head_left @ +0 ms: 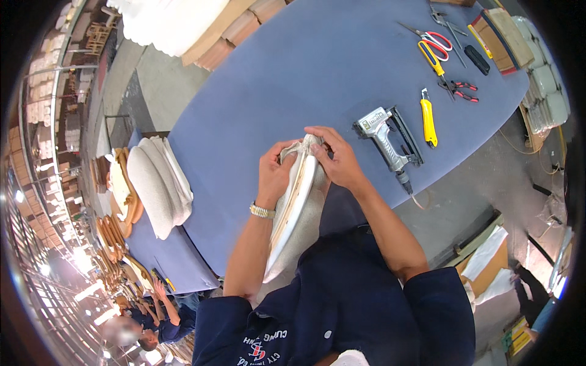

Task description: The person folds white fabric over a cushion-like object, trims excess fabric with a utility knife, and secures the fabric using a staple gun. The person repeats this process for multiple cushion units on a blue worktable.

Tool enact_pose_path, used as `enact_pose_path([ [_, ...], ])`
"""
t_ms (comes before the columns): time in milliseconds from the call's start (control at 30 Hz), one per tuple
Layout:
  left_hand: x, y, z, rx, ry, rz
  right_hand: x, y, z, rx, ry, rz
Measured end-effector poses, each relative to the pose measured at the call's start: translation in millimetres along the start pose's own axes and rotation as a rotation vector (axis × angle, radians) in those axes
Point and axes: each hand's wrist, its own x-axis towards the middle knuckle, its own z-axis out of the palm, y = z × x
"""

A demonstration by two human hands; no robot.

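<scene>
In front of my body a padded panel (296, 194) stands on edge, tilted. It shows a thin wooden board, a white foam layer and a grey-beige fabric cover (312, 216). At its far end my left hand (276, 172) pinches the bunched fabric edge, a watch on that wrist. My right hand (337, 160) grips the same end from the other side, fingers folded over the fabric and thumb pressed against it. To the right of my right hand a silver staple gun (384, 139) lies on the blue-grey table (256, 91) with a hose attached.
Right of the staple gun lie a yellow utility knife (428, 122), red-handled pliers (464, 91), scissors (436, 46) and a yellow-handled tool (431, 58). Fabric-covered panels (160, 186) are stacked at the left. A co-worker (174, 320) is at the lower left. White padding (165, 24) sits beyond the table.
</scene>
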Motion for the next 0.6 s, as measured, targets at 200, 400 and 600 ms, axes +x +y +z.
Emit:
enact_pose_path([
  [200, -23, -16, 4, -0.309, 0.074, 0.066, -7, -17, -6, -0.058, -0.124, 0.064],
  [400, -40, -24, 4, -0.315, 0.043, 0.264, -1, 6, -127, -0.622, 0.338, 0.069],
  [600, -43, -2, 11, -0.109, 0.059, 0.253, -26, 102, -254, -1.220, 0.596, 0.370],
])
